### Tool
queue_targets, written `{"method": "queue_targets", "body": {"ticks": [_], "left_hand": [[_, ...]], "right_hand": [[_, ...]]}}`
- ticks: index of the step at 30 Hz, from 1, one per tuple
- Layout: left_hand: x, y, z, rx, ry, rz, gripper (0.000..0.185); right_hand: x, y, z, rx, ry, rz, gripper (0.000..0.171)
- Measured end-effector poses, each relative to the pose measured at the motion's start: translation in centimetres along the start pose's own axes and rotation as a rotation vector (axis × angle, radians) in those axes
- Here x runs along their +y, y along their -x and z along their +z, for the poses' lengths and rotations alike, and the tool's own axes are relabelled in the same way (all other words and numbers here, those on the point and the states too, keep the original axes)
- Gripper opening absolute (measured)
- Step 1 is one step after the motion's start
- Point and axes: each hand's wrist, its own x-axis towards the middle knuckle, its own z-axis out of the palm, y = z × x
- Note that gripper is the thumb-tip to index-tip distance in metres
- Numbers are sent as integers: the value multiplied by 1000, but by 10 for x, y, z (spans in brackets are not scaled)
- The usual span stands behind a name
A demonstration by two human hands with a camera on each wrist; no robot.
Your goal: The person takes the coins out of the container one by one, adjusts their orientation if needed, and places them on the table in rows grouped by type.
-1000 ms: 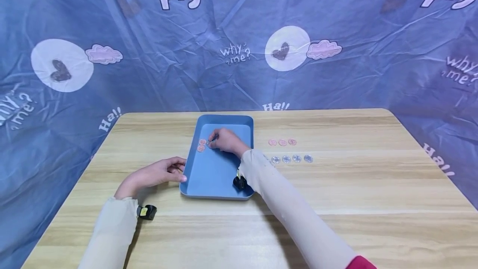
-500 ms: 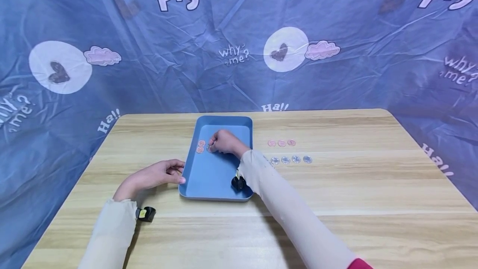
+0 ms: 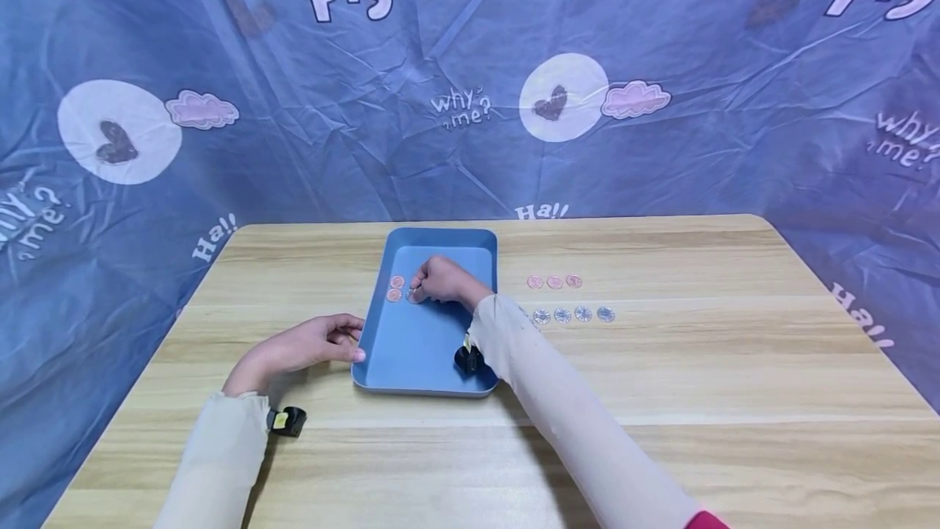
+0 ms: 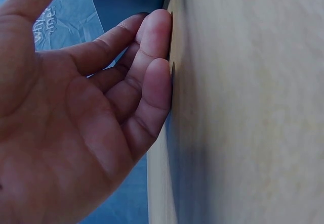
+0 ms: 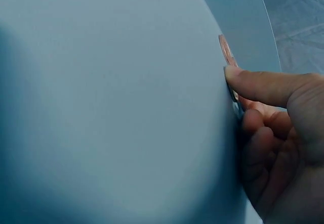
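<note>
Backdrop first, since it's the biggest thing going: crinkly blue sheet with "pig", "why me?" and heart prints, wrapped round the back and both sides. Below it sits the wooden surface, pale plank grain. On that, middle-left, a blue tray with a raised rim.

Left hand lies on the surface just beside the tray's near-left corner, fingers pretty straight and lying together, tips against the surface right at the tray edge, holding nothing. Right hand is reaching into the far half of the tray, curled fingers pressing a small clear disc down on the tray floor. It's mostly hidden under the fingertips, so can't really say more about it.

Two pink discs sit in the tray just left of that hand, one behind the other, close together. Off to the right of the tray, out on the surface, there's a row of three pink discs and nearer a row of clear discs, neatly lined up, well apart from the hands.
</note>
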Motion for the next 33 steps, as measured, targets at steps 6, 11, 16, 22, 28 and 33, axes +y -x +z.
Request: {"method": "queue_targets", "body": {"ticks": [6,11,16,22,28,33], "left_hand": [[-1,0,-1,8,4,-22,72],[-1,-1,-1,4,7,-32,67],[0,-1,0,1,11,-26,63],[-1,0,0,20,-22,-11,70],[-1,0,-1,28,-25,-11,72],[0,1,0,12,-4,-7,70]], "right_hand": [[-4,0,-1,-18,49,14,13],[-7,1,-2,-28,81,8,11],[-4,2,-2,-43,57,-2,11],[-3,2,0,-36,52,-44,16],[-3,2,1,0,55,-63,16],[-2,1,1,40,104,-110,15]]}}
